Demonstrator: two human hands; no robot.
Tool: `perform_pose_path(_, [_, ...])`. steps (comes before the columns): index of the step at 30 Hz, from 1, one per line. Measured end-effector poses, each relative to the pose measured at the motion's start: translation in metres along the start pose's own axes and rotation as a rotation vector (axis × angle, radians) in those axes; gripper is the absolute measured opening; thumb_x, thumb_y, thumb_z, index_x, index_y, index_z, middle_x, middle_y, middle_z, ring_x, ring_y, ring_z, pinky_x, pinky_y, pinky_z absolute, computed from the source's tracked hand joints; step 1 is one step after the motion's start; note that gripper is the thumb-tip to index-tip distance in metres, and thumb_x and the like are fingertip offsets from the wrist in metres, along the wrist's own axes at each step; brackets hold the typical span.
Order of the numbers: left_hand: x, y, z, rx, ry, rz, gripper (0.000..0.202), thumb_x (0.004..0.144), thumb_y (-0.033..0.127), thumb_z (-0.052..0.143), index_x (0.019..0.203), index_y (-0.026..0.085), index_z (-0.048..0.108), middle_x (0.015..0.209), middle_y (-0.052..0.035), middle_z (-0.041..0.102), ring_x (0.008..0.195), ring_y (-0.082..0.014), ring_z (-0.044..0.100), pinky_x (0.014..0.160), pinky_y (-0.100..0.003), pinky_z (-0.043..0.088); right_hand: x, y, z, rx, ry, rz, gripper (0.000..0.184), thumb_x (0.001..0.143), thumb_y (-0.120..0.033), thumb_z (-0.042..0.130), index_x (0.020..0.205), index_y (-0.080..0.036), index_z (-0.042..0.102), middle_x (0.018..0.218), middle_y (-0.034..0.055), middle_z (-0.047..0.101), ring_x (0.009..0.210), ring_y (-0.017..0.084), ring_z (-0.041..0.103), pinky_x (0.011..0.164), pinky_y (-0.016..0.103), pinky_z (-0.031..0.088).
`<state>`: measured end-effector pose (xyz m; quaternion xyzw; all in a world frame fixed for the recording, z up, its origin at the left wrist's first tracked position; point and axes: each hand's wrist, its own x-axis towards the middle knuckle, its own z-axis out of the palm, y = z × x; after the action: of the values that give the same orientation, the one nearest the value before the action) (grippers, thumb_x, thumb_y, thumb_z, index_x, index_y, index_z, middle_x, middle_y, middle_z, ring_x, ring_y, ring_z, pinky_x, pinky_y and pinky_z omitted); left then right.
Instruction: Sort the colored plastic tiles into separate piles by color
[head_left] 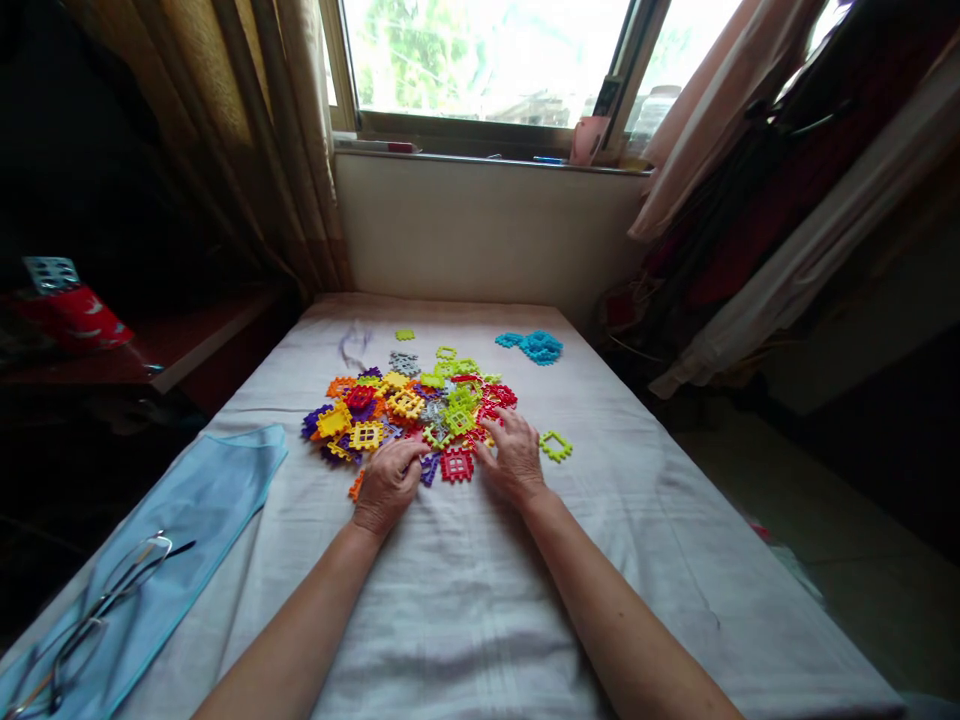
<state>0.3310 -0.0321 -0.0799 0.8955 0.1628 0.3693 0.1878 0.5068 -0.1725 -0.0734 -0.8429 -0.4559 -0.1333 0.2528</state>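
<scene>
A mixed heap of flat plastic interlocking tiles with toothed edges lies in the middle of the table, among them a yellow window tile (366, 436), a red window tile (457, 465) and lime green tiles (459, 420). At the heap's near edge is my left hand (390, 485), its fingers curled together; what they may pinch is hidden. My right hand (514, 458) rests against the right side of the heap, fingers apart and touching the red tiles (499, 397). Just right of it lies a lime green frame tile (556, 446).
Blue tiles (541, 347) form a separate group at the back right. One lime tile (405, 335) lies at the back. Eyeglasses (97, 620) rest on a light blue cloth (217, 500) at the left. A window sill (487, 160) stands beyond the table (637, 600).
</scene>
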Motion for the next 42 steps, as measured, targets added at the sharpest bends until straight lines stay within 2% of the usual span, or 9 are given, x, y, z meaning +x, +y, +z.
perform_pose_path(4, [-0.001, -0.001, 0.0, 0.003, 0.015, -0.02, 0.026, 0.085, 0.015, 0.048, 0.097, 0.024, 0.07, 0.098, -0.0029, 0.075, 0.099, -0.0198, 0.069, 0.101, -0.041, 0.048, 0.02, -0.02, 0.019, 0.042, -0.041, -0.047, 0.035, 0.083, -0.035, 0.064, 0.115, -0.021, 0.067, 0.133, 0.0116, 0.059, 0.13, 0.029, 0.042, 0.109, 0.046, 0.026])
perform_pose_path(8, [-0.001, 0.0, 0.0, 0.013, -0.007, -0.047, 0.026, 0.084, 0.013, 0.049, 0.096, 0.024, 0.07, 0.098, -0.0026, 0.075, 0.097, -0.0196, 0.069, 0.101, -0.041, 0.048, 0.023, -0.024, 0.03, 0.065, -0.063, -0.015, 0.034, 0.084, -0.035, 0.062, 0.116, -0.022, 0.066, 0.129, 0.0105, 0.062, 0.127, 0.03, 0.044, 0.107, 0.046, 0.027])
perform_pose_path(18, [0.0, 0.003, 0.0, 0.029, -0.032, -0.079, 0.025, 0.082, 0.013, 0.051, 0.093, 0.025, 0.07, 0.095, -0.0015, 0.075, 0.092, -0.019, 0.069, 0.096, -0.038, 0.051, 0.016, -0.023, 0.027, 0.149, 0.081, -0.042, 0.038, 0.084, -0.027, 0.059, 0.121, -0.022, 0.063, 0.132, 0.0113, 0.059, 0.124, 0.027, 0.048, 0.11, 0.046, 0.027])
perform_pose_path(24, [-0.003, 0.004, 0.0, 0.054, -0.032, -0.04, 0.025, 0.081, 0.013, 0.051, 0.093, 0.024, 0.07, 0.094, -0.003, 0.075, 0.091, -0.0202, 0.069, 0.092, -0.038, 0.053, 0.001, 0.008, -0.002, 0.373, 0.131, 0.031, 0.037, 0.086, -0.035, 0.05, 0.114, -0.017, 0.065, 0.123, 0.0144, 0.063, 0.106, 0.022, 0.061, 0.089, 0.034, 0.049])
perform_pose_path(27, [-0.003, 0.003, 0.0, 0.037, -0.013, -0.068, 0.025, 0.082, 0.015, 0.05, 0.094, 0.024, 0.071, 0.095, -0.0035, 0.075, 0.092, -0.0205, 0.069, 0.089, -0.037, 0.054, -0.013, 0.033, -0.019, 0.453, 0.103, 0.175, 0.039, 0.09, -0.044, 0.041, 0.102, -0.018, 0.067, 0.094, 0.0103, 0.072, 0.081, 0.02, 0.067, 0.077, 0.032, 0.052])
perform_pose_path(30, [-0.003, 0.002, 0.0, 0.037, -0.007, -0.09, 0.026, 0.082, 0.016, 0.05, 0.094, 0.024, 0.071, 0.097, -0.0032, 0.076, 0.093, -0.0202, 0.07, 0.089, -0.036, 0.054, -0.024, 0.059, -0.029, 0.494, 0.146, 0.385, 0.045, 0.089, -0.051, 0.037, 0.094, -0.017, 0.066, 0.063, 0.0041, 0.068, 0.063, 0.019, 0.066, 0.066, 0.03, 0.051])
perform_pose_path(33, [-0.003, 0.003, 0.0, 0.051, -0.012, -0.093, 0.025, 0.083, 0.017, 0.05, 0.094, 0.024, 0.071, 0.096, -0.0029, 0.076, 0.092, -0.0198, 0.07, 0.088, -0.034, 0.054, -0.029, 0.081, -0.032, 0.497, 0.313, 0.563, 0.052, 0.085, -0.053, 0.041, 0.11, -0.013, 0.062, 0.066, 0.0039, 0.07, 0.062, 0.02, 0.066, 0.061, 0.029, 0.049])
perform_pose_path(35, [-0.003, 0.004, -0.001, 0.056, -0.011, -0.092, 0.025, 0.083, 0.017, 0.05, 0.094, 0.024, 0.072, 0.095, -0.0029, 0.076, 0.091, -0.0197, 0.07, 0.088, -0.034, 0.054, -0.029, 0.091, -0.033, 0.448, 0.359, 0.627, 0.056, 0.081, -0.053, 0.047, 0.118, -0.013, 0.06, 0.069, 0.004, 0.071, 0.062, 0.02, 0.066, 0.059, 0.028, 0.047])
perform_pose_path(42, [-0.003, 0.004, -0.001, 0.079, -0.02, -0.105, 0.025, 0.083, 0.016, 0.05, 0.093, 0.025, 0.071, 0.095, -0.0026, 0.076, 0.089, -0.0199, 0.07, 0.084, -0.033, 0.055, -0.029, 0.093, -0.032, 0.269, 0.166, 0.643, 0.041, 0.08, -0.042, 0.051, 0.108, -0.019, 0.07, 0.072, 0.0018, 0.069, 0.063, 0.018, 0.06, 0.058, 0.027, 0.039])
